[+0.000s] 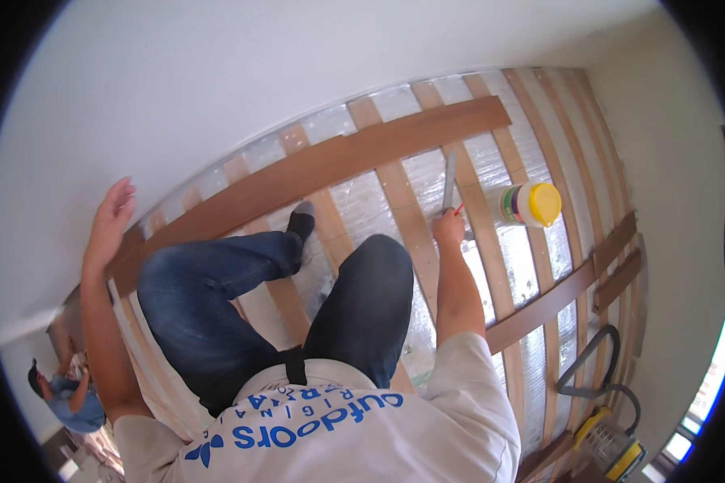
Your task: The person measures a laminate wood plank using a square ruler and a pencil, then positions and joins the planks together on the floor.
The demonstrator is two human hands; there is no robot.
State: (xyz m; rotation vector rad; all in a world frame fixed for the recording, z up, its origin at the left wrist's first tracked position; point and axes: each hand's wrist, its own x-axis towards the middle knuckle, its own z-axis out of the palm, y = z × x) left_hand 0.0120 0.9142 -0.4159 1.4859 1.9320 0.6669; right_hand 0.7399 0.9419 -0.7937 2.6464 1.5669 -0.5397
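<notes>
My left hand (118, 208) is raised by the white wall at the left, fingers loosely extended and empty. My right hand (448, 228) grips a red pencil-like item (459, 208) and a long grey metal straightedge (450, 179), which lies over the battens to the right of my knees. Just right of that hand stands a white tub (512, 204) with a yellow lid. A long row of brown floor planks (411, 127) runs across pale wooden battens (395, 189) ahead of me, with silver foil sheeting (425, 181) between the battens.
Loose brown planks (548, 303) lie across the battens at right. A yellow machine (609, 443) with a curved black hose (573, 370) is at lower right. Another person in blue (79, 402) is at lower left. My bent legs (189, 290) rest on the battens.
</notes>
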